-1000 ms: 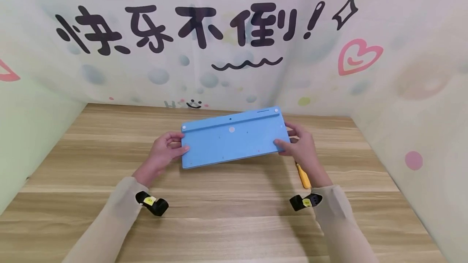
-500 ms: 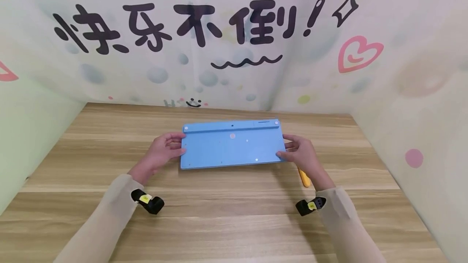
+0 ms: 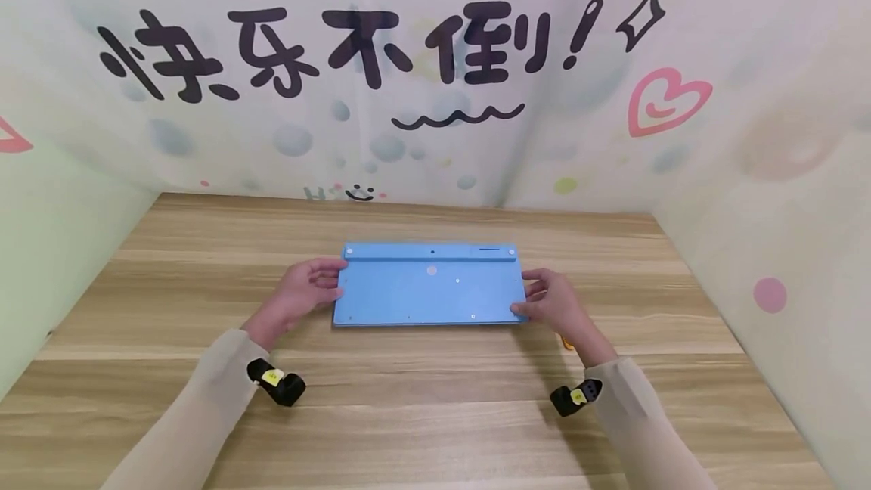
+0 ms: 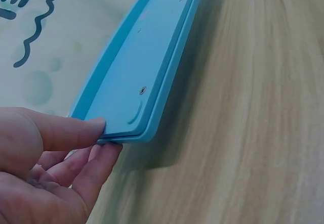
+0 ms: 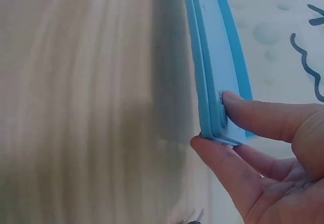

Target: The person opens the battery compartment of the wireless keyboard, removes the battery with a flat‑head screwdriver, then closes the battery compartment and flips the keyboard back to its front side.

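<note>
A blue keyboard (image 3: 401, 295) is held level by its two short ends, its underside with the raised ridge, small screws and round pads facing up. At its left end my left hand (image 3: 299, 293) pinches the corner; in the left wrist view the thumb lies on the underside of the keyboard (image 4: 136, 67) and fingers are beneath the edge. My right hand (image 3: 554, 306) grips the opposite end, and in the right wrist view its thumb (image 5: 268, 117) presses the face while fingers support the edge below. A shadow falls on the table under the keyboard.
A small yellow-orange object (image 3: 566, 342) lies on the wood-grain table (image 3: 408, 414), mostly hidden behind the right wrist. Behind the table hangs a printed cloth (image 3: 272, 150) with black lettering; pale side walls stand left and right.
The keyboard's raised right end has come down, so it now sits level. Both hands have moved with it, lower in the head view, and the yellow-orange object has become mostly covered.
</note>
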{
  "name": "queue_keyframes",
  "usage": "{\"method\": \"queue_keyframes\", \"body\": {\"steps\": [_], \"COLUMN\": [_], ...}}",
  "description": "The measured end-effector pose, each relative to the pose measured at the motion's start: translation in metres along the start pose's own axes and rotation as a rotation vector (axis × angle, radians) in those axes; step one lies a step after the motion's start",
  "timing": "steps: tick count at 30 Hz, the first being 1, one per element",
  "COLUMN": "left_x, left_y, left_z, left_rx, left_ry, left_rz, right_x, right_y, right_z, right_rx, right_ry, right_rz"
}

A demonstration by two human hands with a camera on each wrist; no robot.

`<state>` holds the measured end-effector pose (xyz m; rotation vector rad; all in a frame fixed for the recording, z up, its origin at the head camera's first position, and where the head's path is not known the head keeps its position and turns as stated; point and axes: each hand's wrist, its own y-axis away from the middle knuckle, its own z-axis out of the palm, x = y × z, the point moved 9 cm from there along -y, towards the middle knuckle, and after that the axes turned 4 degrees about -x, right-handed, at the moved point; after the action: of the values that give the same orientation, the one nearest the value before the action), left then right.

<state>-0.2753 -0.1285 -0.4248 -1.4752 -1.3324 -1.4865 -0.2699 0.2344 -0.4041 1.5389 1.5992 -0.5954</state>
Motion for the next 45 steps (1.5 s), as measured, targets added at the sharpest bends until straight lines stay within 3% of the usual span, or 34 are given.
{"method": "queue_keyframes", "body": {"steps": [12,28,45], "left_x": [-0.010,-0.009,-0.010], "left_y": [0.000,0.001,-0.006], "left_z": [0.009,0.016,0.020], "left_rx": [-0.034,0.011,0.040], "left_ry": [-0.014,-0.059,-0.130], "left_rz": [-0.045,-0.081,-0.141], "right_x": [0.016,0.024,0.026], "right_y": [0.007,0.008,0.010], "right_z": [0.010,0.011,0.010], "right_rx": [-0.016,0.000,-0.039], "right_ry": [0.016,0.039,0.015], "right_rz": [0.066,0.096,0.128]}}
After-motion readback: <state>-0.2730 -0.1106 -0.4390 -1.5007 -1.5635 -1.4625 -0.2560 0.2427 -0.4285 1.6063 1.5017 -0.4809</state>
